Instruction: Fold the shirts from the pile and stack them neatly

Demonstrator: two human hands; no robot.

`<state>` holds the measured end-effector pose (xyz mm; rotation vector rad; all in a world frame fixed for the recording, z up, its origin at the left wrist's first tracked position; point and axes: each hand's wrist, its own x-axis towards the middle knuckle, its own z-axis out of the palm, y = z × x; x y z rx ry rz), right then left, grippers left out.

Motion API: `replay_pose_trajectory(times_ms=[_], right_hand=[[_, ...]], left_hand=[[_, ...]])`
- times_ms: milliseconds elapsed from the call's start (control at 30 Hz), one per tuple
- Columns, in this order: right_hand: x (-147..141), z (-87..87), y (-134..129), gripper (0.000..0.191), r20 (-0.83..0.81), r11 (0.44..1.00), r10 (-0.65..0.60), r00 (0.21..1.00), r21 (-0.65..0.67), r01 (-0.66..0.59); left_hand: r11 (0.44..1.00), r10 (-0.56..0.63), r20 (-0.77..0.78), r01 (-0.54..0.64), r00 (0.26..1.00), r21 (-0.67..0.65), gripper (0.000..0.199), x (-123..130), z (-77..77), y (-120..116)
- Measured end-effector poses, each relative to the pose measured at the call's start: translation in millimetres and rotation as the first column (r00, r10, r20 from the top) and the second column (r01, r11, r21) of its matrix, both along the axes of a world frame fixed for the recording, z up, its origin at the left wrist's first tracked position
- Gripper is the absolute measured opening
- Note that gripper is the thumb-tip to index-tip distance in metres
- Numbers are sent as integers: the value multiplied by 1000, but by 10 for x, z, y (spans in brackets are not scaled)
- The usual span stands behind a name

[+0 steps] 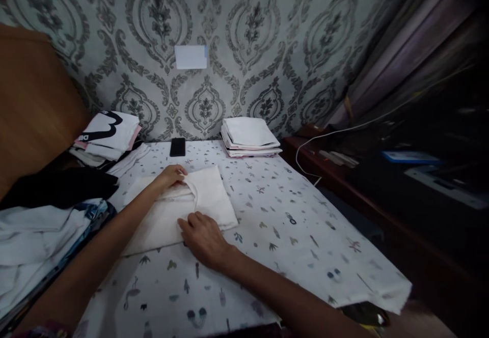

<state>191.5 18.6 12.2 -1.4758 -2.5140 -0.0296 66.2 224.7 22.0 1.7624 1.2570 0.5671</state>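
A white T-shirt (212,195) lies partly folded on the patterned cloth, with a curved neckline edge near its middle. My left hand (171,177) is at its far side, closed with the fingertips pinching the fabric by that edge. On the near side my right hand (202,236) rests with curled fingers gripping the shirt's near part. The fingertips of my right hand are partly hidden against the fabric.
A stack of folded white clothes (250,134) stands at the back. A black phone (178,147) lies left of it. Folded printed shirts (110,132) and loose clothes (38,241) fill the left side. A white cable (344,130) runs along the right over a dark red ledge (305,160).
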Motion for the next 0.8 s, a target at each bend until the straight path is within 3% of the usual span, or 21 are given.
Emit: replay_pose_trajectory(times_ms=[133,267,367,533,667,800], right_hand=[[30,-20,-59,47,-91,1000,15,996,21,-13],[142,-36,-76,39,-172,993,69,983,106,-51],[284,45,46,32,-226,984,52,973,177,-11],[475,170,547,39,-158,973,-178,971,121,198],[526,42,881,52,-49,954,-298,953,-13,298],[562,-141,948,60,-1,945,-320,947,-64,319]], left_hand=[[965,21,-197,32,980,261,7,-8,4,-105],[909,13,-332,127,943,398,13,12,-13,-187],[883,4,-388,179,922,434,15,44,-29,-179],[862,16,-430,206,903,464,22,149,-34,-72],[862,40,-487,217,873,459,20,187,-34,-28],[855,70,-542,229,837,465,19,143,8,-102]])
